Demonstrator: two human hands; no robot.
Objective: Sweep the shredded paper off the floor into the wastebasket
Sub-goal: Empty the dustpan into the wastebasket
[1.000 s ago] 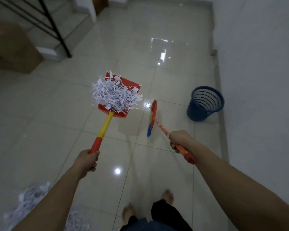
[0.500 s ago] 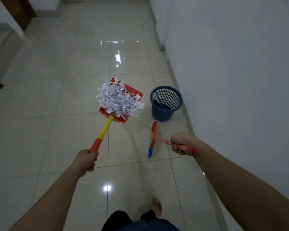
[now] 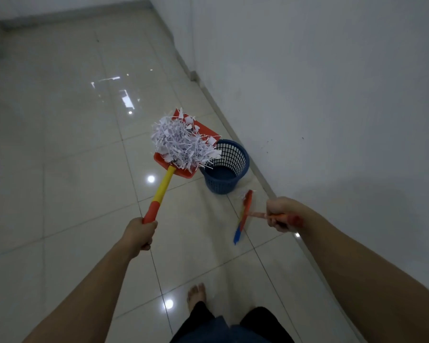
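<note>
My left hand [image 3: 139, 234] grips the red end of a dustpan's yellow-and-red handle. The orange dustpan [image 3: 181, 172] is held in the air, heaped with white shredded paper [image 3: 182, 142]. Its right edge overlaps the rim of the blue mesh wastebasket [image 3: 224, 178], which stands on the floor by the wall. My right hand [image 3: 280, 214] grips the orange handle of a small brush [image 3: 243, 216] whose red, yellow and blue head hangs edge-on, below and right of the basket.
A white wall [image 3: 332, 95] runs along the right, with a grey skirting at its foot. The glossy tiled floor [image 3: 72, 169] stretches left and ahead. My bare foot [image 3: 196, 294] and dark trousers show at the bottom.
I have walked closer to the wastebasket and turned toward the wall. The loaded dustpan moved right until it overlaps the basket's rim. The brush hand stayed beside it.
</note>
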